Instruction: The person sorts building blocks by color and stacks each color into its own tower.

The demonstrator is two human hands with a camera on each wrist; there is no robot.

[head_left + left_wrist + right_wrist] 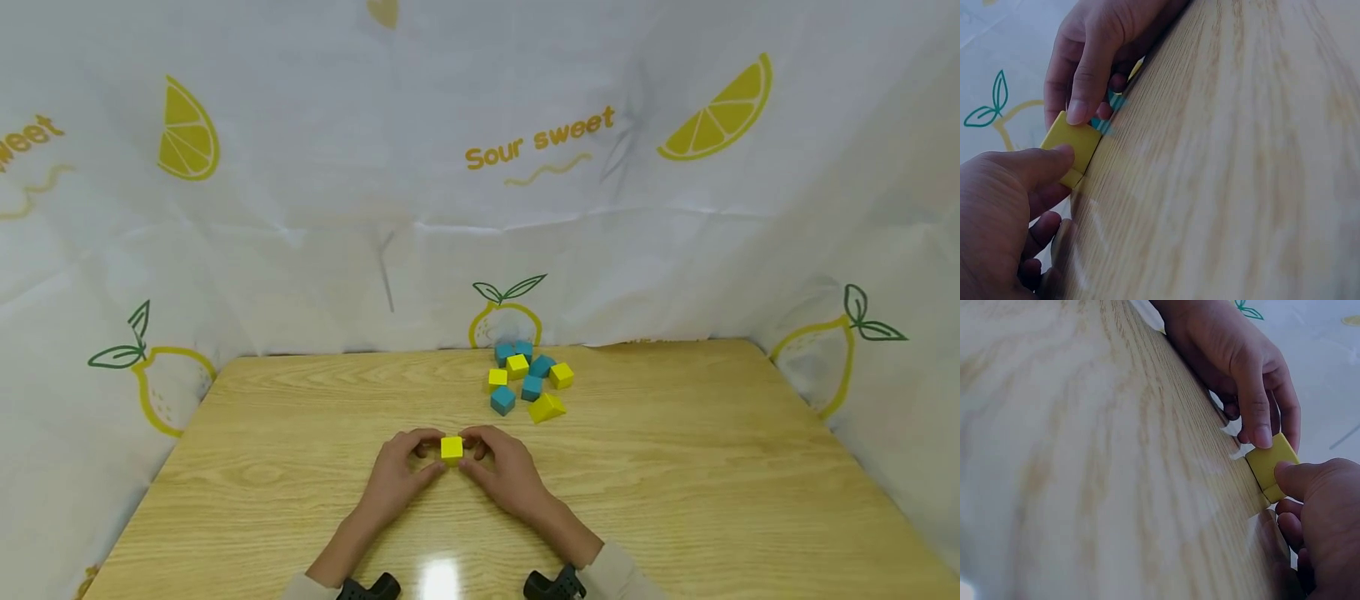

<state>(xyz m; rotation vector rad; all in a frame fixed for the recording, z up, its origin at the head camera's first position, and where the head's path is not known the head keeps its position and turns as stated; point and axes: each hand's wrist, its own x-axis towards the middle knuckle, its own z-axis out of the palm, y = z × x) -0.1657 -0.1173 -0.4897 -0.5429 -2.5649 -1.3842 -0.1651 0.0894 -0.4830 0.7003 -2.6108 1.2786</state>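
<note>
Lower centre — left hand [396,477] and right hand [508,475], fingers pinching yellow block [452,450] from opposite sides; loose blocks [532,388] just below frame centre.

Yellow block [452,450], white cloth [322,125] (lemon-printed)

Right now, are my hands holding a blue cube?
No, the left hand and right hand pinch a yellow cube between them.

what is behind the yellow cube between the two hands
Beyond the yellow cube, the head view shows tabletop, then blue and yellow blocks farther back to the right, and the lemon-print sheet. The cube covers whatever lies directly behind it.
</note>
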